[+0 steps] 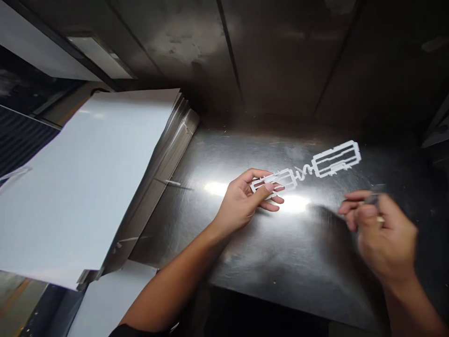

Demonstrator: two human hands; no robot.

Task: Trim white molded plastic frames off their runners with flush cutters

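A white plastic piece [336,160] has two slotted rectangular frames joined by a thin curled link. My left hand [250,194] pinches its left frame, thumb on top and fingers beneath, while the right frame sticks out up and to the right, above the metal table. My right hand [384,229] is apart from the piece, below and right of its far end. Its fingers are curled round a small dark object [372,199], blurred and mostly hidden, which I cannot identify.
A thick stack of large white sheets [84,178] fills the left side, its edge beside the shiny metal table [245,262]. Another white sheet [112,299] lies lower left. Dark metal panels [280,56] rise behind the table.
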